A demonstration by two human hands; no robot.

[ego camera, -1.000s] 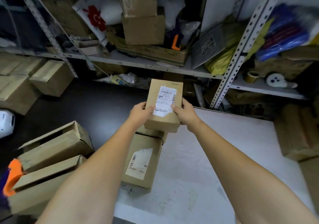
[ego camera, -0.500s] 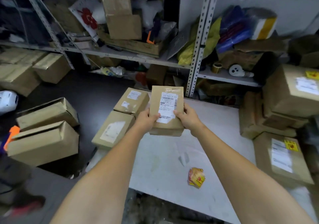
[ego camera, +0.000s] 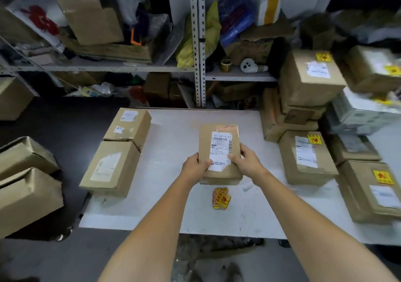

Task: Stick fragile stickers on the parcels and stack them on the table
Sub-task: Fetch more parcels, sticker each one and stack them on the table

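Two bare forearms reach out over the white table (ego camera: 173, 218). Nearest on its top lies a small loose pile of yellow and red fragile stickers (ego camera: 221, 198), just this side of the hands. The left hand (ego camera: 196, 166) grips the left edge of a small brown parcel (ego camera: 219, 134), thumb curled onto its top face. The right hand (ego camera: 245, 162) grips the right edge the same way, its thumb lying on the white shipping label (ego camera: 220, 149). The parcel sits over the middle of the table, long side pointing away from the person, label up. I see no fragile sticker on its top. Whether its underside touches the table I cannot tell.

At the table's left edge two more parcels lie end to end: the near left box (ego camera: 109, 168) and the far left box (ego camera: 128, 125), both with white labels. On the right side lie the near right box (ego camera: 373, 192) and the middle right box (ego camera: 306, 158), each carrying a yellow sticker at a top corner. Behind them stands a stack of boxes (ego camera: 310, 77), the uppermost stickered too.

On the dark floor to the left sit two larger cartons (ego camera: 26, 184), one on the other. Farthest back a metal shelf rack (ego camera: 199, 42) holds cardboard, bags, a tape roll (ego camera: 225, 65) and a white dispenser (ego camera: 249, 65).
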